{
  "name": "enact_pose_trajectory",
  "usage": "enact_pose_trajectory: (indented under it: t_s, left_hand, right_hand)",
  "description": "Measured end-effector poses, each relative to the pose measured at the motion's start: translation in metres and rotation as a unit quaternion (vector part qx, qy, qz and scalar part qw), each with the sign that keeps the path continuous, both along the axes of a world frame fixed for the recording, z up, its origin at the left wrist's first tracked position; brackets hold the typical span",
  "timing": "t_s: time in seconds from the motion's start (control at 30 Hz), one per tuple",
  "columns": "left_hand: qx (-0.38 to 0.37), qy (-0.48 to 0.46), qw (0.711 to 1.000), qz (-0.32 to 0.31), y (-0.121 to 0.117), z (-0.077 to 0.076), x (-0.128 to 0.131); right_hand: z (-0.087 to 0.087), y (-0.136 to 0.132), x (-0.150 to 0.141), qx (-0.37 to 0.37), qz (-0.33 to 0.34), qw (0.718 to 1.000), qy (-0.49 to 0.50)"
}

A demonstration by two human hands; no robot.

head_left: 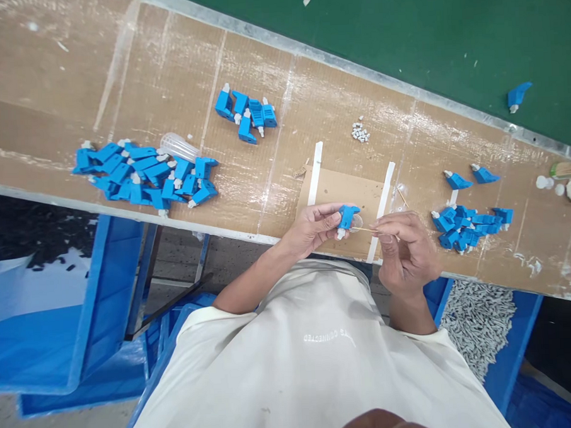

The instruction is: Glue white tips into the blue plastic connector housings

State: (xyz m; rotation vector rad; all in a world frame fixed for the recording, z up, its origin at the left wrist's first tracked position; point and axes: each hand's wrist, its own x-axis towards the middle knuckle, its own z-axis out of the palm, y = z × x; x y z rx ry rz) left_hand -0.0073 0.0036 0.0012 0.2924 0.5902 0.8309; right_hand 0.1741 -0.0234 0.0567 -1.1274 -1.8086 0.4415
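Note:
My left hand [317,227] is closed on a blue plastic part [347,216] with a white tip pointing down toward me. In my right hand [405,246] a thin wooden stick [363,229] is pinched between thumb and fingers, its far end at the side of the blue part. A small clear round lid or dish [356,222] shows just behind the stick; whether it is held, I cannot tell. Both hands are above a brown cardboard sheet [348,189] taped down by white strips.
Piles of similar blue parts lie at left [144,173] and right [470,228], with a smaller group [246,111] farther back. Tiny white pieces [360,132] sit behind the cardboard. Blue bins [104,297] stand below the table, one holding many grey pieces [479,319]. A green surface [401,45] runs behind.

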Motion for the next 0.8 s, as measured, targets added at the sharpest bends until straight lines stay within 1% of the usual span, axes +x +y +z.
enact_pose_trajectory:
  t_s: [0.13,0.33,0.53,0.63,0.8]
  left_hand:
    - [0.002,-0.005,1.000,0.005,0.0003,0.0012,0.0007]
    - [0.000,-0.002,1.000,0.001,0.0011,0.0038,0.0012]
    - [0.001,-0.001,1.000,-0.004,0.0006,-0.0008,0.0012]
    - [-0.007,-0.002,1.000,-0.002,0.0002,-0.0027,0.0015]
    - [-0.002,-0.003,1.000,-0.001,0.0004,-0.0035,0.0021]
  right_hand:
    - [-0.0003,0.0006,-0.0009,0.021,0.014,0.999,-0.027]
    - [-0.0029,0.0039,-0.0028,0.035,0.014,0.998,-0.057]
    - [-0.0029,0.0076,-0.0049,0.033,0.036,0.996,-0.069]
    - [-0.0017,0.0074,-0.0049,0.024,0.043,0.995,-0.088]
    - [-0.0008,0.0063,-0.0042,0.031,0.055,0.991,-0.116]
